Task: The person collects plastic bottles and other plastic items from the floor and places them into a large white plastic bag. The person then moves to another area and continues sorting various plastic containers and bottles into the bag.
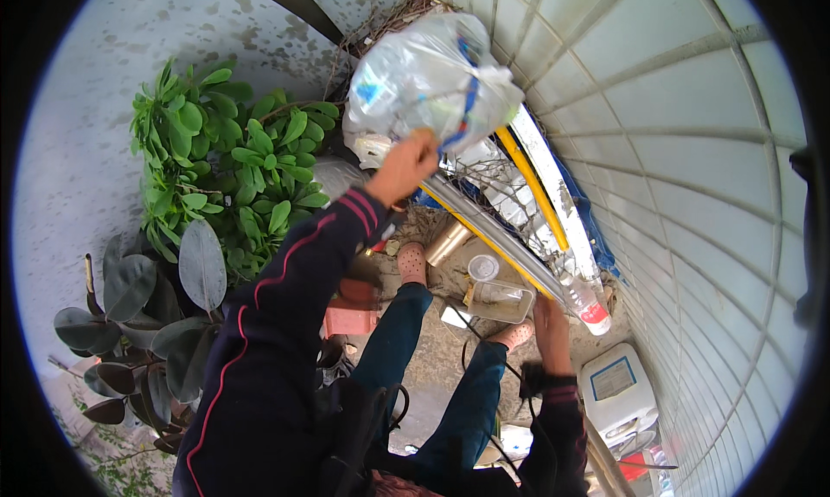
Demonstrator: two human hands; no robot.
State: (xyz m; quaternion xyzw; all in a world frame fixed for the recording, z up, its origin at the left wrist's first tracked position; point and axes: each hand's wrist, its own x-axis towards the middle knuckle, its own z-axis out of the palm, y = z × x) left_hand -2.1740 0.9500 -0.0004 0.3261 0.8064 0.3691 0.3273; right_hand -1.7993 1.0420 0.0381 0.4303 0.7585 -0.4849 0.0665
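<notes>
My left hand [407, 166] is at the lower edge of a full, translucent plastic bag [415, 75], its fingers curled at a blue strap [468, 105] that runs over the bag. Blur hides exactly what the fingers grip. Low on the right, my right hand [552, 328] is at the near end of a long metal bar with a yellow edge [489, 238]; whether its fingers close on the bar cannot be seen. A plastic bottle with a red label [589, 309] lies just right of that hand. To its left is a clear plastic tray [500, 301].
Leafy green plants [246, 147] crowd the left side. A curved tiled wall [681, 140] rises on the right, with a white jerrycan [619, 387] beside it. A gold-coloured metal cylinder [447, 243], a round lid [483, 267] and a pink plastic container [350, 319] are around my feet.
</notes>
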